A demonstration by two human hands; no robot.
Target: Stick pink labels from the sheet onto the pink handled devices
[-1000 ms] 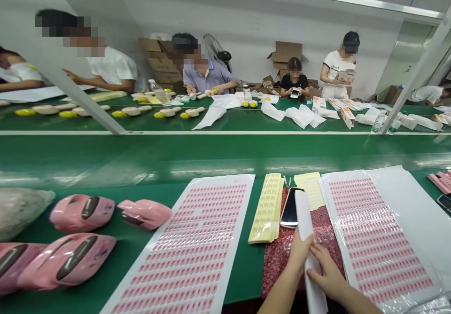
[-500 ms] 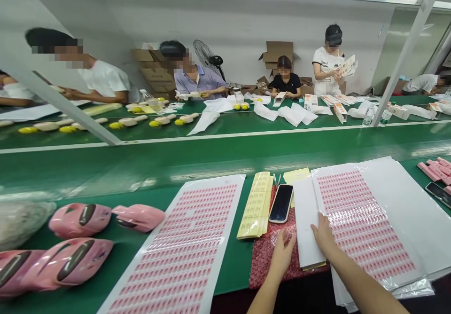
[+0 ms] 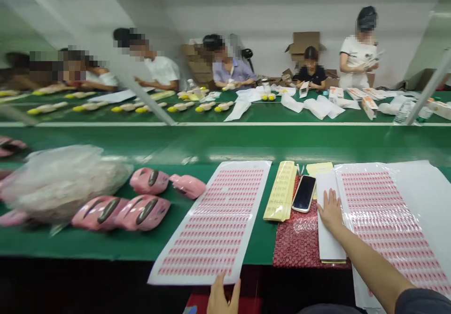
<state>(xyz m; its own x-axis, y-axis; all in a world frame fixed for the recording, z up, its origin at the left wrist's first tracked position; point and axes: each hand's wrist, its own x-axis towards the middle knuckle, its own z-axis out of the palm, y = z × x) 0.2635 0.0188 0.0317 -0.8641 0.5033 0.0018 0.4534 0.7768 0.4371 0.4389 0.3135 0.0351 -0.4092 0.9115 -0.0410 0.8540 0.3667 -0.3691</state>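
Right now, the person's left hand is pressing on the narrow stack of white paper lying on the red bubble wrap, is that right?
Not quite: the head view shows that it is the right hand pressing on the narrow stack of white paper lying on the red bubble wrap. The left hand is at the near edge of the white sheet of pink labels.

Narrow white paper stack (image 3: 329,241), lying flat, pink-printed label sheet (image 3: 211,222), lying flat

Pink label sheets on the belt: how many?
2: the left sheet by the left hand; the right sheet, under clear film, by the right hand. More may lie stacked beneath.
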